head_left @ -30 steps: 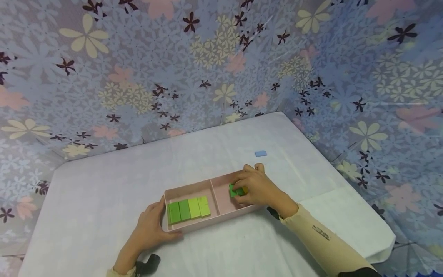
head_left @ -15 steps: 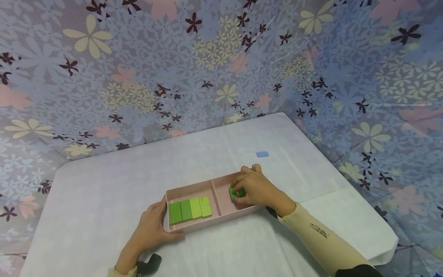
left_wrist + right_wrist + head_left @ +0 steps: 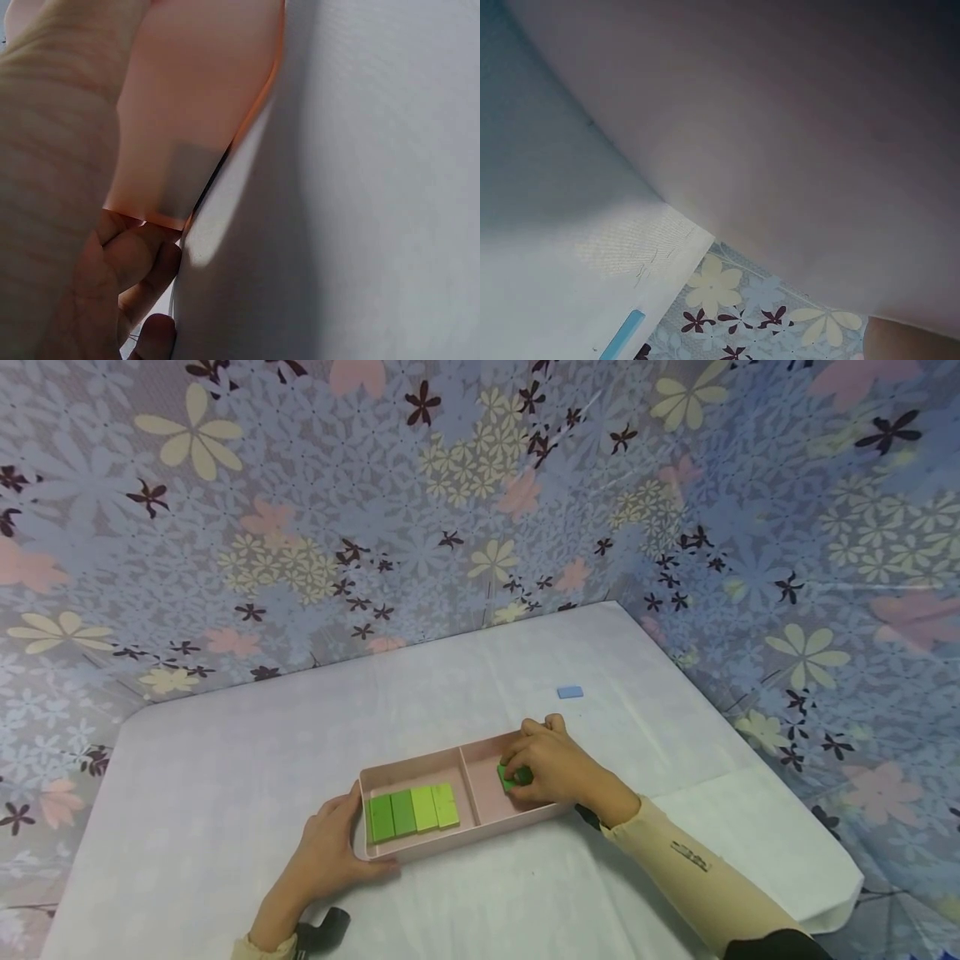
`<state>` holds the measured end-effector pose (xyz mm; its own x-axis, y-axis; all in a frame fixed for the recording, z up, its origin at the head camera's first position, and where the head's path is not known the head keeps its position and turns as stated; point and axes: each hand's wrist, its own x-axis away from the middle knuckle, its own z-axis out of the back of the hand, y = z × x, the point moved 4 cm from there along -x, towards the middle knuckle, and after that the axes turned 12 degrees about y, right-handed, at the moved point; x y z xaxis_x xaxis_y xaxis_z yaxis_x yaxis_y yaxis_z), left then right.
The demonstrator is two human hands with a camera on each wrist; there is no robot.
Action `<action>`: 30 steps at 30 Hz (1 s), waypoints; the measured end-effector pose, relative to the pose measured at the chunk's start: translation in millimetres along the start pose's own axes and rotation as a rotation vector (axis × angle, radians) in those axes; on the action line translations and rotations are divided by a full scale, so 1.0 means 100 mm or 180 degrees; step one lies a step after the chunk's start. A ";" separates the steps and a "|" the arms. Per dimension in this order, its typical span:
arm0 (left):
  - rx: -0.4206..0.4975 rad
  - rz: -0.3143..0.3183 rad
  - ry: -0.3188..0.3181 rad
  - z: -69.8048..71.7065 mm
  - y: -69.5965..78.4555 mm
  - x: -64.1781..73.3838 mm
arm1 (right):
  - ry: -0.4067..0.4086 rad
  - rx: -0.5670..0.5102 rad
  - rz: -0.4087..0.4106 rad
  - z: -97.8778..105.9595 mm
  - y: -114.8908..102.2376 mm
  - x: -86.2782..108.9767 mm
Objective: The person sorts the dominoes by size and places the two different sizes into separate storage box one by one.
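Observation:
A shallow pink two-compartment box (image 3: pixel 483 837) lies on the table. My left hand (image 3: pixel 322 852) grips its left end, thumb along the front wall; in the left wrist view the fingers (image 3: pixel 139 259) curl at the box corner. Inside the left compartment lies a row of flat blocks: two darker green blocks (image 3: pixel 392 816) and two lime blocks (image 3: pixel 437 807). My right hand (image 3: pixel 558 764) reaches into the right compartment, thumb and fingers pinching a green block (image 3: pixel 506 776) close over its floor. The hand hides part of that block and the compartment's right end.
A light blue block (image 3: pixel 570 692) lies on the white-covered table (image 3: pixel 285 735) behind the box; the right wrist view also catches a blue block (image 3: pixel 622 335). Flower-patterned cloth (image 3: pixel 420 527) rises behind the table and on the right. A blurred surface fills most of the right wrist view.
The green block and right fingers sit slightly lower in the right compartment. An orange-yellow patch visible beside the fingers one second ago is out of sight. The left hand keeps its hold.

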<state>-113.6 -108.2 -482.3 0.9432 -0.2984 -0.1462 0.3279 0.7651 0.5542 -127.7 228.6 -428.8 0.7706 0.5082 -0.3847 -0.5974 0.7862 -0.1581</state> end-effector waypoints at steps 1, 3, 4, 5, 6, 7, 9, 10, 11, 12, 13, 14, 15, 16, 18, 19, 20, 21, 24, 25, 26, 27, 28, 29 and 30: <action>0.0003 0.0006 -0.0003 0.00 0.00 0.00 | -0.0005 0.0001 0.0000 0.00 0.00 0.00; -0.0009 0.0017 -0.0019 0.00 0.00 -0.01 | -0.0019 -0.0003 -0.0007 0.00 0.01 0.01; -0.0014 0.0021 -0.0026 0.00 0.01 -0.01 | -0.0026 -0.0005 -0.0013 0.00 0.01 0.01; -0.0021 0.0023 -0.0032 -0.01 0.01 -0.01 | -0.0031 -0.0005 -0.0022 0.00 0.01 0.01; -0.0021 0.0020 -0.0039 -0.01 0.01 -0.01 | -0.0033 -0.0003 -0.0032 0.00 0.01 0.02; -0.0019 0.0024 -0.0044 -0.01 0.02 -0.01 | -0.0036 -0.0001 -0.0045 0.00 0.01 0.02; -0.0021 0.0048 -0.0060 0.00 0.02 0.00 | -0.0050 -0.0012 -0.0060 0.00 0.01 0.03; -0.0021 0.0063 -0.0072 -0.01 0.02 0.01 | -0.0064 -0.0022 -0.0065 -0.01 0.01 0.04; -0.0019 0.0082 -0.0082 -0.01 0.02 0.02 | -0.0085 -0.0034 -0.0071 -0.01 0.00 0.06; -0.0014 0.0099 -0.0098 -0.02 0.02 0.03 | -0.0103 -0.0043 -0.0078 -0.02 0.00 0.07; -0.0013 0.0103 -0.0101 -0.03 0.02 0.04 | -0.0121 -0.0042 -0.0083 -0.03 -0.01 0.08; -0.0012 0.0102 -0.0103 -0.04 0.01 0.05 | -0.0141 -0.0049 -0.0088 -0.03 -0.01 0.09; -0.0014 0.0090 -0.0097 -0.04 0.01 0.06 | -0.0162 -0.0046 -0.0092 -0.04 -0.02 0.10; -0.0008 0.0070 -0.0084 -0.06 0.01 0.07 | -0.0173 -0.0037 -0.0101 -0.04 -0.02 0.10; -0.0001 -0.0003 -0.0031 -0.06 0.01 0.06 | -0.0177 0.0009 -0.0110 -0.03 -0.01 0.10; -0.0007 -0.0034 0.0001 -0.06 0.01 0.06 | -0.0176 0.0036 -0.0107 -0.03 -0.01 0.10; -0.0012 -0.0049 0.0025 -0.06 0.01 0.06 | -0.0177 0.0048 -0.0094 -0.03 -0.01 0.09; -0.0018 -0.0056 0.0045 -0.05 0.02 0.06 | -0.0173 0.0066 -0.0075 -0.03 0.00 0.08; -0.0028 -0.0060 0.0078 -0.04 0.02 0.06 | -0.0143 0.0113 -0.0036 -0.03 0.01 0.05; -0.0029 -0.0055 0.0080 -0.03 0.03 0.05 | -0.0130 0.0128 -0.0024 -0.03 0.01 0.05; -0.0031 -0.0055 0.0082 -0.03 0.03 0.05 | -0.0116 0.0136 -0.0020 -0.03 0.02 0.04; -0.0028 -0.0060 0.0085 -0.02 0.03 0.05 | -0.0099 0.0145 -0.0022 -0.02 0.02 0.04; -0.0028 -0.0069 0.0085 -0.02 0.04 0.04 | -0.0085 0.0152 -0.0028 -0.02 0.02 0.04; -0.0028 -0.0073 0.0079 -0.02 0.04 0.03 | -0.0071 0.0153 -0.0028 -0.01 0.03 0.05; -0.0035 -0.0074 0.0073 -0.02 0.04 0.03 | -0.0058 0.0160 -0.0026 -0.01 0.03 0.05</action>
<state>-109.5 -104.4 -482.3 0.9363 -0.3030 -0.1776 0.3501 0.7644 0.5415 -125.6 233.0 -432.0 0.7796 0.5075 -0.3670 -0.5795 0.8068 -0.1152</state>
